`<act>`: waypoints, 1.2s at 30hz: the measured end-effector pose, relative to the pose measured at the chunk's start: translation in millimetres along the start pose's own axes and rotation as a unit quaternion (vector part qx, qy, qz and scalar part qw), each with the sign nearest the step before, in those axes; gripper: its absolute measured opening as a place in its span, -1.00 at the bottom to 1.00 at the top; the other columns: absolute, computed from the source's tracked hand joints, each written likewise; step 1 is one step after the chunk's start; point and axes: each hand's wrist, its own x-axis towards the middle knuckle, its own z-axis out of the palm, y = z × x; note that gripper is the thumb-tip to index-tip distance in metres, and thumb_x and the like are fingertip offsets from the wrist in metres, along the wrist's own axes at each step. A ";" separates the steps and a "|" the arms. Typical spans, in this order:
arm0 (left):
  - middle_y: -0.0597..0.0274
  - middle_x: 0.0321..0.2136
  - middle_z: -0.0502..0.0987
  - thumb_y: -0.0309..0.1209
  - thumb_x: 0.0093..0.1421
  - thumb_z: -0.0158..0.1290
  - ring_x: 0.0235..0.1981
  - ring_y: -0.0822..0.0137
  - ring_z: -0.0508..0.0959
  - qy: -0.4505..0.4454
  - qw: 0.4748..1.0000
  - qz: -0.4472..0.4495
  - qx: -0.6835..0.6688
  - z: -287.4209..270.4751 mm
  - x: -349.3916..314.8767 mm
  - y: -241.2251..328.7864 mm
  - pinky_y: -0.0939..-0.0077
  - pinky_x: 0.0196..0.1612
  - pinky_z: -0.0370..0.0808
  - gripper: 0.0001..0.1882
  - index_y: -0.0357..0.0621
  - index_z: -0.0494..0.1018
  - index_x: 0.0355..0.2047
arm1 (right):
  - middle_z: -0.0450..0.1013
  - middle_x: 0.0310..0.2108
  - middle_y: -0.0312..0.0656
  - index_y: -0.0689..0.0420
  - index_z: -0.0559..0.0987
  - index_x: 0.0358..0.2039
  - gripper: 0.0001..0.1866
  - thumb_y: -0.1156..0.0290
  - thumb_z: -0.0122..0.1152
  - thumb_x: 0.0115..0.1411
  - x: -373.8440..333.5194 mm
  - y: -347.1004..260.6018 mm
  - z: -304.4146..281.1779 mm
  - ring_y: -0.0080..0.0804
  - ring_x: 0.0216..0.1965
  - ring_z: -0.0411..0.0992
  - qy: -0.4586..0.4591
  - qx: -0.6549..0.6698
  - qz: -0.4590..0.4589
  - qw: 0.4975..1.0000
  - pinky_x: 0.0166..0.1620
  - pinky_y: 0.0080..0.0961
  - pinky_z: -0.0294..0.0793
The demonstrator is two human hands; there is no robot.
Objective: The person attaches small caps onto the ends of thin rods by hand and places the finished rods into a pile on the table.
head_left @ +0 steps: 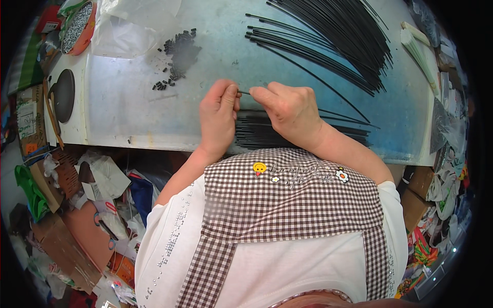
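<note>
Between my two hands runs a short visible stretch of a thin black rod (244, 93). My left hand (218, 115) is closed, thumb against the curled fingers, around one end of it; that end is hidden. Close beside it, my right hand (290, 108) grips the same rod in a closed fist. Below and behind the right wrist lies a bundle of thin black rods (251, 132) along the table's near edge. Small black caps (183, 51) are scattered in a loose pile beyond my left hand.
A large fan of black rods (354, 46), with thicker tips at their left ends, lies at the far right of the table (123, 113). Clear plastic bags (136, 25) and a red bowl of small grey pieces (79, 31) stand far left. A dark round disc (64, 96) sits near the left edge.
</note>
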 end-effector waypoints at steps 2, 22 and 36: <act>0.28 -0.54 0.48 -0.45 0.37 -0.04 -0.57 0.48 0.44 -0.008 0.992 0.084 0.095 3.3 -4.6 -5.1 0.59 -0.49 0.36 -0.88 -0.21 0.48 -0.26 | 0.41 -0.58 -0.25 0.04 0.62 -0.24 -0.78 0.51 0.29 0.05 -0.5 0.3 -2.1 -0.29 -0.63 0.41 -0.011 0.061 0.025 0.998 -0.56 -0.38 0.38; 0.10 -0.35 0.46 -0.57 0.13 0.12 -0.34 0.06 0.51 0.069 0.750 0.306 0.583 -88.1 46.6 20.1 0.27 -0.29 0.47 -0.88 -0.21 0.45 -0.30 | 0.33 -0.43 -0.21 0.12 0.44 -0.47 -0.83 0.52 0.28 -0.06 -17.2 2.0 0.1 -0.28 -0.34 0.35 -0.092 -0.058 -0.080 0.991 -0.25 -0.38 0.34; 0.21 -0.36 0.59 -0.56 0.29 0.04 -0.38 0.49 0.55 -0.021 0.998 -0.010 -0.064 -24.9 14.9 16.5 0.66 -0.33 0.45 -0.88 -0.26 0.51 -0.18 | 0.35 -0.45 -0.17 0.15 0.42 -0.44 -0.83 0.61 0.22 -0.03 -18.1 6.3 1.1 -0.25 -0.38 0.39 -0.079 -0.009 -0.049 0.996 -0.29 -0.37 0.38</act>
